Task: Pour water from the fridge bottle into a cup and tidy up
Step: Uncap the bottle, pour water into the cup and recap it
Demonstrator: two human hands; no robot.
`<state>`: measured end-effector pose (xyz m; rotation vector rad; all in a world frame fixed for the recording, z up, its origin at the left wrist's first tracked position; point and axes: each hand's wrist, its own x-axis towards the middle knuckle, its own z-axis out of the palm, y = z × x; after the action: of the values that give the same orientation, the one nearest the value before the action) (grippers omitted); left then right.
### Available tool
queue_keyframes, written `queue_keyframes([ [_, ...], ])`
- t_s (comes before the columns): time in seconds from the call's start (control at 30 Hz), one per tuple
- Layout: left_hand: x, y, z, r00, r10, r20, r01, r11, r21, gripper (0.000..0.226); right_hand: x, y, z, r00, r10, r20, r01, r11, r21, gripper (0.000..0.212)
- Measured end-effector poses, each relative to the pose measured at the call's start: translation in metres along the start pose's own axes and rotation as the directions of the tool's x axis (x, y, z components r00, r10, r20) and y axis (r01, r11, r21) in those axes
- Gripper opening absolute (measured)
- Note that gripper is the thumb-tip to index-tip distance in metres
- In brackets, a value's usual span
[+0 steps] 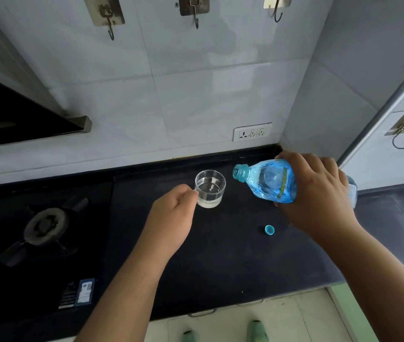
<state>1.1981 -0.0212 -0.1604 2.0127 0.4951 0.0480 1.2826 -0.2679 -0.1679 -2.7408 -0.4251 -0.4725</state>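
Gripping the handle of the cup (210,188), the left hand (171,215) has its fingers closed around it and keeps the cup steady on the dark surface (220,262). Further left sits the stove burner (45,225), well apart from the work. The cup is clear glass and stands upright; it holds water, I judge about one third to one half full, though the exact level is hard to read through the glass.

Right of the cup is the bottle (270,182), blue and transparent, lying almost horizontal in the air with its open mouth pointing to the cup, near the rim but not over it. The right hand (317,191) is clamped on the middle of the bottle from above. Water rests along the lower side of the bottle, and I see no stream leaving the mouth.

To do this step well, I think the mouth should come above the centre of the cup before more tilt is given, and the tilt should grow slowly, because a soft bottle can gulp and splash. The left hand should hold the cup firm.

Below the bottle, the cap (269,229) lies alone on the surface, open side up, ready for closing afterwards.
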Motion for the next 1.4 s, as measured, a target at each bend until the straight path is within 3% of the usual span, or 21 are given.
queue_keyframes([
  [0.13,0.009,-0.018,0.003,1.000,-0.023,-0.013,0.023,1.000,0.016,0.041,-0.007,0.004,0.013,0.999,0.016,0.028,-0.017,1.000,0.012,0.082],
  [0.4,0.033,-0.090,0.026,0.984,-0.173,0.032,0.174,0.985,-0.011,0.035,-0.023,0.023,0.048,0.986,0.085,0.147,-0.125,0.948,0.292,0.093],
  [0.7,0.050,-0.166,0.067,0.936,-0.342,0.083,0.345,0.938,-0.030,0.031,-0.051,0.026,0.110,0.877,0.325,0.354,-0.477,0.686,0.550,0.084],
  [1.13,0.070,-0.213,0.125,0.905,-0.389,0.172,0.388,0.921,0.043,0.031,-0.087,0.023,0.186,0.802,0.326,0.501,-0.595,0.517,0.616,0.086],
  [1.4,0.079,-0.233,0.139,0.877,-0.446,0.176,0.451,0.892,0.013,0.027,-0.083,0.024,0.203,0.811,0.274,0.516,-0.576,0.527,0.625,0.088],
])
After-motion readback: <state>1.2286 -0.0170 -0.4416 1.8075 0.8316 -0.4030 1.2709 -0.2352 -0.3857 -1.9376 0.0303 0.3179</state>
